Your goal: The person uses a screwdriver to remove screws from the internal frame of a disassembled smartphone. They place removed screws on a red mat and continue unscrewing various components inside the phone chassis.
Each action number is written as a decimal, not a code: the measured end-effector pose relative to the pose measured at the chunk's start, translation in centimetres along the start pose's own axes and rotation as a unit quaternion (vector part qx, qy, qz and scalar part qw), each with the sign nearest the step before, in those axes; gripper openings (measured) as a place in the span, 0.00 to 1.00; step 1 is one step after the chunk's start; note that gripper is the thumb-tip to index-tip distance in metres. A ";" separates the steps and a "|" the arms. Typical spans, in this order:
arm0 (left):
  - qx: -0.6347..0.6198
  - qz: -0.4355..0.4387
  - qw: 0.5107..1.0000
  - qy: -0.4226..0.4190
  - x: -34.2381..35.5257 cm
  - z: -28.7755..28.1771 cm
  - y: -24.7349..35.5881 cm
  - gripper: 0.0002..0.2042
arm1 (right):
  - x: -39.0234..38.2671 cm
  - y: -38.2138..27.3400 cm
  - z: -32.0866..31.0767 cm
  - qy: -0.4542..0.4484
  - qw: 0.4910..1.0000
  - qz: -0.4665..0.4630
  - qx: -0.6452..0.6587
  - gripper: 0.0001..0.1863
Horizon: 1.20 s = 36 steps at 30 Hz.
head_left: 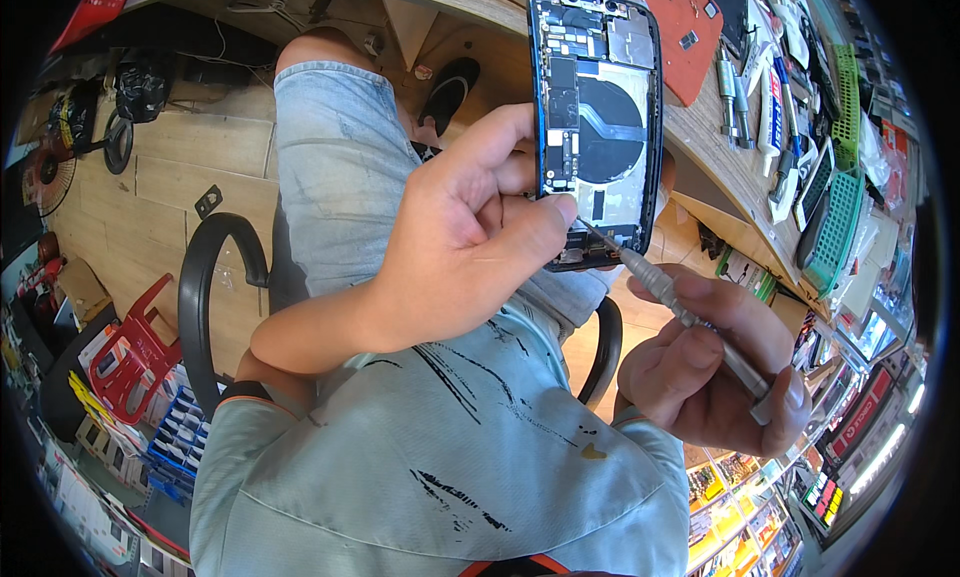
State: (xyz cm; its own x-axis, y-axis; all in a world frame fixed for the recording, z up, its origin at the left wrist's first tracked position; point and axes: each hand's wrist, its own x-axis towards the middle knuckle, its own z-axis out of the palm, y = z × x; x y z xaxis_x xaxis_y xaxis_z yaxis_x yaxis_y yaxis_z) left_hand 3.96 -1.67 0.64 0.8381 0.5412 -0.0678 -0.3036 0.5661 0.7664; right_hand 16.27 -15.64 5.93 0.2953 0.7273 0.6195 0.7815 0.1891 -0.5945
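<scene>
An opened smartphone (612, 162) with its inner boards bare is held upright by my left hand (470, 227). The fingers of that hand wrap round the phone's left edge, and the thumb presses on its lower left part. Inside the blue frame I see a circuit board (563, 102) along the left and a round black pad (612, 132) in the middle. My right hand (715, 362) grips a slim silver screwdriver (665, 287) between thumb and fingers. Its thin tip reaches the lower part of the phone, beside my left thumb; exact contact is hard to tell.
A wooden workbench (735, 182) runs along the top and right. On it lie an orange-red mat (665, 37), more screwdrivers (735, 102), a white tube (770, 112) and a green basket (835, 232). A black chair armrest (200, 297) curves at the left, near a red plastic stool (135, 357).
</scene>
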 end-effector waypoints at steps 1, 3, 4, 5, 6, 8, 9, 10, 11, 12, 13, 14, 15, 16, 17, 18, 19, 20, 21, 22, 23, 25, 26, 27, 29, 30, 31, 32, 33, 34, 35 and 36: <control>-0.009 0.002 1.000 0.001 0.0 0.1 0.0 0.24 | 0.0 0.0 0.0 0.000 1.000 -0.001 0.000 0.31; 0.012 -0.002 1.000 -0.002 0.0 -0.1 0.1 0.24 | 0.0 0.1 0.0 0.001 1.000 -0.002 -0.001 0.31; 0.022 -0.004 1.000 -0.004 0.0 -0.1 0.1 0.24 | 0.0 0.0 0.0 0.001 1.000 -0.003 -0.001 0.31; 0.023 -0.003 1.000 -0.004 0.0 -0.1 0.1 0.24 | 0.0 0.1 0.1 0.001 1.000 -0.003 0.000 0.30; 0.024 -0.002 1.000 -0.003 0.0 -0.1 0.1 0.24 | 0.0 0.1 0.1 0.000 1.000 -0.004 -0.002 0.30; 0.024 -0.001 1.000 -0.004 0.0 -0.2 0.1 0.24 | 0.0 0.1 0.0 0.001 1.000 -0.004 -0.003 0.30; 0.023 0.000 1.000 -0.005 0.1 -0.2 0.1 0.24 | 0.0 0.1 0.1 0.001 1.000 -0.004 -0.004 0.30; 0.022 0.000 1.000 -0.006 0.1 -0.2 0.1 0.24 | 0.0 0.1 0.1 0.000 1.000 -0.005 -0.003 0.30; 0.016 0.001 1.000 -0.003 0.1 -0.2 0.1 0.24 | 0.0 0.1 0.1 0.000 1.000 -0.006 -0.003 0.30; 0.010 0.003 1.000 -0.001 0.1 -0.1 0.0 0.24 | 0.0 0.2 0.1 0.000 1.000 -0.006 -0.004 0.30; 0.004 0.004 1.000 0.001 0.0 -0.1 0.0 0.24 | 0.1 0.2 0.1 0.000 1.000 -0.006 -0.004 0.29; 0.007 0.004 1.000 0.000 0.0 -0.1 0.0 0.24 | 0.1 0.2 0.1 0.000 1.000 -0.007 -0.005 0.29; 0.009 0.003 1.000 -0.001 0.0 -0.1 0.0 0.24 | 0.1 0.1 0.1 0.000 1.000 -0.008 -0.005 0.29; 0.012 0.003 1.000 -0.002 0.0 -0.1 0.1 0.24 | 0.1 0.1 0.1 -0.001 1.000 -0.009 -0.006 0.29; 0.014 0.002 1.000 -0.001 0.0 -0.1 0.1 0.24 | 0.1 0.2 0.1 -0.001 1.000 -0.010 -0.006 0.29; 0.016 0.002 1.000 0.000 0.0 -0.1 0.1 0.24 | 0.1 0.1 0.1 -0.001 1.000 -0.010 -0.006 0.29; 0.017 0.001 1.000 0.001 0.0 -0.2 0.1 0.24 | 0.1 0.2 0.1 -0.002 1.000 -0.012 -0.006 0.29; 0.016 0.001 1.000 0.002 0.0 -0.2 0.0 0.24 | 0.1 0.2 0.1 -0.002 1.000 -0.011 -0.007 0.29; 0.015 0.001 1.000 0.002 0.0 -0.1 0.0 0.24 | 0.2 0.1 0.1 -0.004 1.000 -0.011 -0.006 0.28; 0.014 0.001 1.000 0.003 0.0 -0.1 0.0 0.24 | 0.2 0.1 0.1 -0.004 1.000 -0.012 -0.006 0.28; 0.012 -0.001 1.000 0.004 0.0 -0.1 0.0 0.24 | 0.2 0.2 0.0 -0.004 1.000 -0.013 -0.008 0.28; 0.008 -0.004 1.000 0.006 0.0 -0.1 0.1 0.24 | 0.2 0.1 0.0 -0.005 1.000 -0.014 -0.008 0.28; 0.007 -0.003 1.000 0.006 0.0 -0.1 0.1 0.24 | 0.3 0.1 0.0 -0.005 1.000 -0.015 -0.008 0.28; 0.005 -0.003 1.000 0.006 0.0 -0.1 0.0 0.24 | 0.3 0.1 -0.1 -0.004 1.000 -0.015 -0.010 0.28; 0.004 -0.002 1.000 0.006 0.0 -0.1 0.0 0.24 | 0.3 0.1 -0.1 -0.007 1.000 -0.016 -0.009 0.28; 0.004 0.000 1.000 0.005 0.0 -0.1 0.0 0.23 | 0.2 0.1 0.0 -0.007 1.000 -0.016 -0.011 0.28; 0.004 0.001 1.000 0.005 0.0 -0.1 0.0 0.23 | 0.2 0.1 0.0 -0.009 1.000 -0.017 -0.011 0.27; 0.001 0.001 1.000 0.004 0.0 -0.1 -0.1 0.23 | 0.3 0.0 -0.1 -0.009 1.000 -0.017 -0.013 0.27; -0.002 0.001 1.000 0.004 0.0 -0.1 -0.1 0.23 | 0.3 0.1 0.0 -0.010 1.000 -0.017 -0.013 0.27; -0.006 0.001 1.000 0.004 0.0 -0.1 -0.1 0.23 | 0.3 0.1 0.0 -0.011 1.000 -0.018 -0.014 0.27; -0.003 0.002 1.000 0.004 0.0 -0.1 -0.1 0.23 | 0.3 0.1 0.0 -0.012 1.000 -0.019 -0.015 0.27; 0.000 0.003 1.000 0.004 0.0 -0.1 -0.1 0.23 | 0.3 0.0 0.0 -0.014 1.000 -0.019 -0.017 0.27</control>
State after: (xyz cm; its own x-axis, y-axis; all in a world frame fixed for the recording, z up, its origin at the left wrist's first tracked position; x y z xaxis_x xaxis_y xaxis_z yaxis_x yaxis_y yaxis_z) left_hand 3.94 -1.66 0.50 0.8328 0.5495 -0.0670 -0.3096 0.5626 0.7666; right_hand 16.41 -15.43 6.11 0.2503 0.7386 0.6259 0.8099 0.1944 -0.5534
